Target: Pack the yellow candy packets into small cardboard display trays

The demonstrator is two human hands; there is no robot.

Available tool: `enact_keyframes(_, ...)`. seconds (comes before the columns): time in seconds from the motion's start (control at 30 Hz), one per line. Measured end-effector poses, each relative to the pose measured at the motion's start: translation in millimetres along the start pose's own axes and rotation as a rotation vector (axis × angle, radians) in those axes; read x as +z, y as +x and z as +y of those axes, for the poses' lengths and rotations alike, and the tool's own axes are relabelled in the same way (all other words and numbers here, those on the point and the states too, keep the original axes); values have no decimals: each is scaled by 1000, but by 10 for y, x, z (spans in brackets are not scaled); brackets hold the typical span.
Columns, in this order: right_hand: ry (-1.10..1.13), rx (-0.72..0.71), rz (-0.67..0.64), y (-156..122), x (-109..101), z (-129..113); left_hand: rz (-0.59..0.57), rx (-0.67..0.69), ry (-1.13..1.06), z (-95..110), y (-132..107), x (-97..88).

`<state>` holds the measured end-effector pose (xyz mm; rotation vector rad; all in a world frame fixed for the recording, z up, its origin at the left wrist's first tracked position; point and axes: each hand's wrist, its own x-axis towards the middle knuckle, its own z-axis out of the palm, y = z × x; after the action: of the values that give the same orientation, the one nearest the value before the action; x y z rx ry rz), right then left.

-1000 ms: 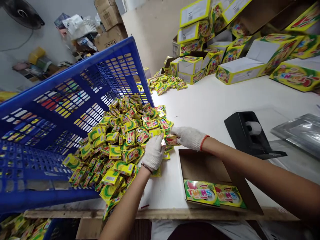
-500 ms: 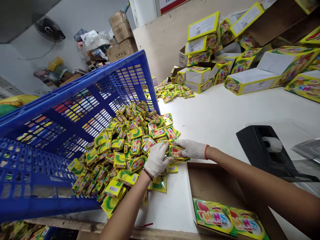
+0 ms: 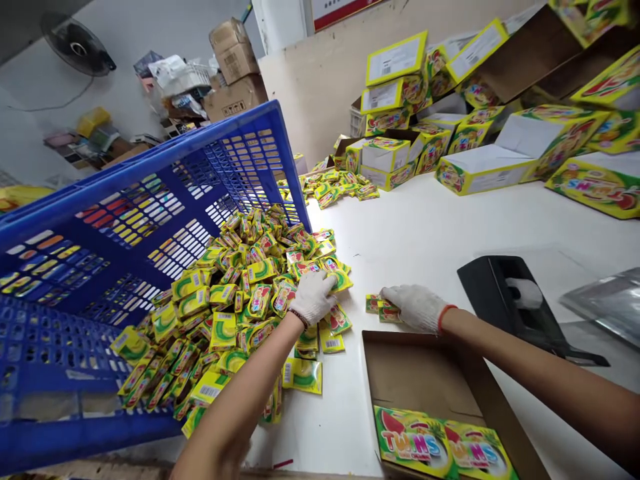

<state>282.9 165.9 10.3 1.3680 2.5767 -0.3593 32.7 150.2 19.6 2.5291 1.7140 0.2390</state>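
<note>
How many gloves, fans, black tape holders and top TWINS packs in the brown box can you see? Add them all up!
Gloves: 2
Top TWINS packs: 2
Black tape holder: 1
Fan: 1
Total: 6

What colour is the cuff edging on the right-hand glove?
Orange-red; the cuff edging borders the white knit glove, best seen in the head view.

Gloved hands (image 3: pixel 313 298) touch packets (image 3: pixel 389 313); open carton (image 3: pixel 417 377) nearby.
</note>
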Motion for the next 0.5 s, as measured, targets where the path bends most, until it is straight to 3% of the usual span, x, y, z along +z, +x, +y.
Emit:
enact_keyframes(0.13, 62, -235, 273, -38, -148, -87, -79, 24, -152, 99, 130, -66)
enact_keyframes(0.2, 128, -343, 331, -52, -266, -136, -138, 23, -189, 163, 183, -81)
enact_keyframes(0.33, 196, -202, 109, -88, -392, -113, -227, 12, -159, 193, 127, -92)
enact_keyframes(0.5, 177, 1, 0, -42, -159, 118, -323, 106, -74, 129, -126, -3)
